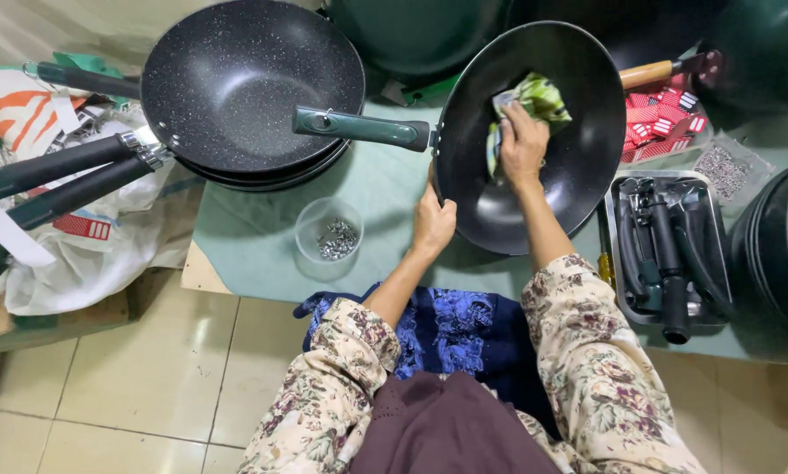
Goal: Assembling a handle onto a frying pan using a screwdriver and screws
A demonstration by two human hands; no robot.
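A black wok (578, 175) with a dark green handle (359, 127) stands tilted on a green-covered low table (262, 246). My left hand (433, 224) grips the wok's near rim beside the handle joint. My right hand (523, 145) is inside the bowl, pressing a green and white cloth (539, 96) against the inner surface. Both arms wear floral sleeves.
A stack of speckled black pans (244, 79) with long dark handles sits at the left. A clear cup of small metal screws (331, 233) stands near my left hand. A tray of loose black handles (666, 254), red packets (666, 118) and more pans lie to the right.
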